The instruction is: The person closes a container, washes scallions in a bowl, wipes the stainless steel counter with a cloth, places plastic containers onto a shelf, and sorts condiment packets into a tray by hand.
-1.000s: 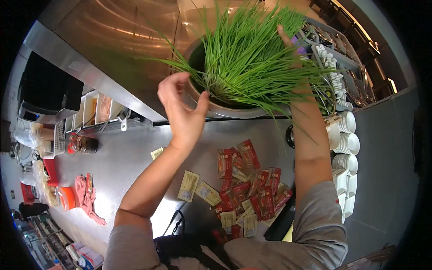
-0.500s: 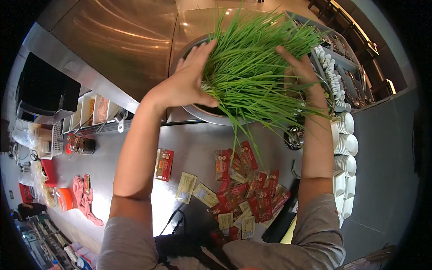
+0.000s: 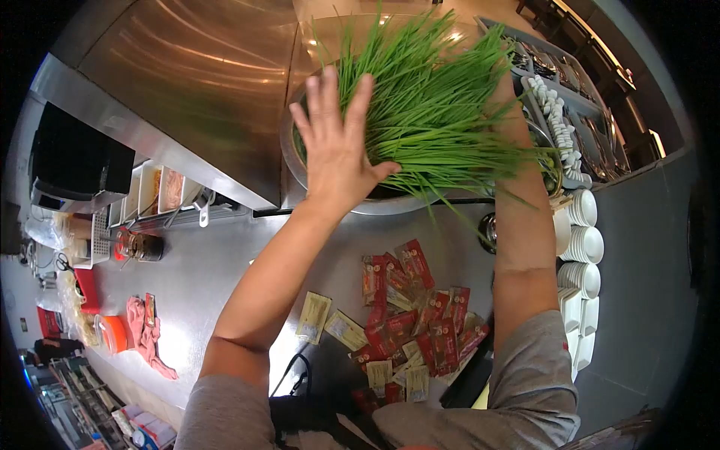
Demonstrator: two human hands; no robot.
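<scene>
A large bunch of long green stalks (image 3: pixel 427 112) lies over a round metal bowl (image 3: pixel 295 154), its tips spreading to the right past the rim. My left hand (image 3: pixel 336 146) rests with fingers spread at the left side of the bunch, its thumb against the stalks. On the right my arm reaches in beside the bunch; my right hand (image 3: pixel 501 64) is mostly hidden by the greens, and its fingers do not show.
Red and cream packets (image 3: pixel 442 341) lie piled on the steel counter (image 3: pixel 217 262). White bowls (image 3: pixel 585 244) stand stacked at right, below cutlery trays (image 3: pixel 570 112). A pink cloth (image 3: pixel 142 334), an orange container (image 3: pixel 114 334) and food trays (image 3: pixel 171 189) are at left.
My left hand came in from the bowl's left rim onto the bunch, then turned back-up with fingers spread. My right hand moved farther up behind the greens, which shifted a little.
</scene>
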